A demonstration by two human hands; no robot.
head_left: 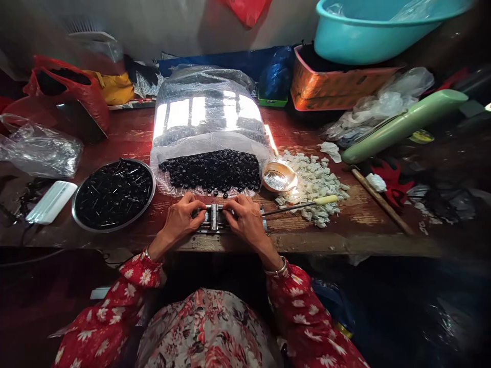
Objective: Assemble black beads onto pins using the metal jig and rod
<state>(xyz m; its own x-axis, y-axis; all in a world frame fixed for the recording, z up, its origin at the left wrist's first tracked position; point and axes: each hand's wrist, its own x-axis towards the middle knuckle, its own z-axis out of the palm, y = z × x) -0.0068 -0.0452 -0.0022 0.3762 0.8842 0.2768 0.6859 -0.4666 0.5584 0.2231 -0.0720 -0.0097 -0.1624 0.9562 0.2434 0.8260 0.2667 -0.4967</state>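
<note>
A small metal jig [214,219] lies at the table's front edge, directly before me. My left hand [183,219] is at its left end with thumb and fingers pinched together. Over the right end, my right hand [248,221] makes a similar pinch. Whatever the fingertips hold is too small or hidden to name. From beside my right hand a thin rod with a pale yellow handle [325,200] reaches to the right. Just behind the jig, small round black parts [213,171] spill from the mouth of a large clear plastic bag [207,122].
On the left stands a round metal tray [152,197] of black pieces, beside a white power bank-like box [51,202]. To the right are a small bowl [279,176], a heap of pale pieces [316,176], a wooden stick [381,202] and a green cylinder [404,125].
</note>
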